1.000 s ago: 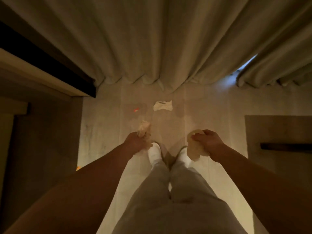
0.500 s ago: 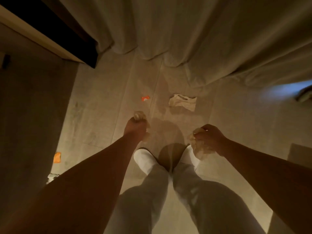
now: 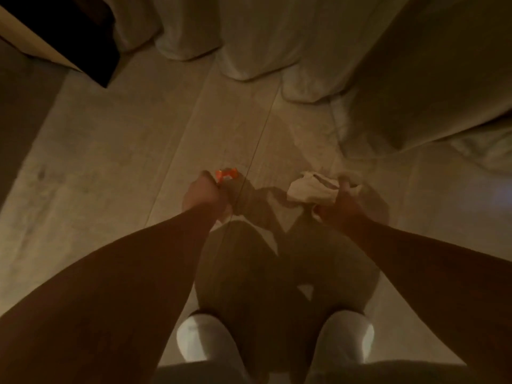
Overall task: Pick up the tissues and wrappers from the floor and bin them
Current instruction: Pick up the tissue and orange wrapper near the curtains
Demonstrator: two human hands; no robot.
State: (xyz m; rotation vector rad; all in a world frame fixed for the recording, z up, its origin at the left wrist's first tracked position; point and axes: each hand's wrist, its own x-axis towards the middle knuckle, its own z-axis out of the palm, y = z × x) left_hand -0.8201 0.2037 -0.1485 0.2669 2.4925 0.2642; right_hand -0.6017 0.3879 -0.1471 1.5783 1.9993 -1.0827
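The person is working the pick-up step: the left hand (image 3: 203, 195) is closing its fingers on the orange wrapper (image 3: 226, 174) just left of the white tissue (image 3: 311, 189), which the right hand (image 3: 345, 202) is clamping on the floor (image 3: 110, 162); next, lifting both, then finding a bin, none being visible.

no readable text — too dim, blurred

Dropped lower since a second ago — left hand (image 3: 203, 194) now at the orange wrapper (image 3: 226, 174), right hand (image 3: 342, 202) just beside it on the white tissue (image 3: 310, 189).
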